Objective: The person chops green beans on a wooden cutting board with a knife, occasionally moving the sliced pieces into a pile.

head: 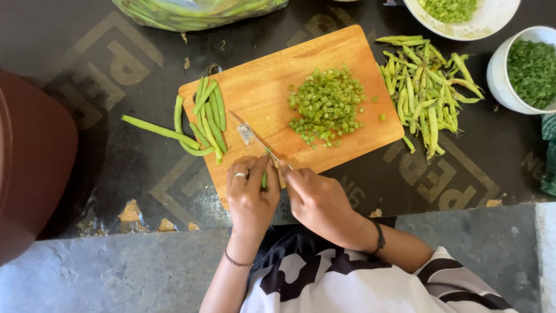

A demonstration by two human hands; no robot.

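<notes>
The left hand, wearing a ring, is closing around a green bean at the lower edge of the wooden cutting board, in the middle of the frame. The right hand is gripping a knife whose blade is lying across the board toward the upper left. Whole beans are lying at the board's left end, a heap of chopped beans at its centre. Trimmed ends are sitting on the dark counter at the right, below two white bowls.
</notes>
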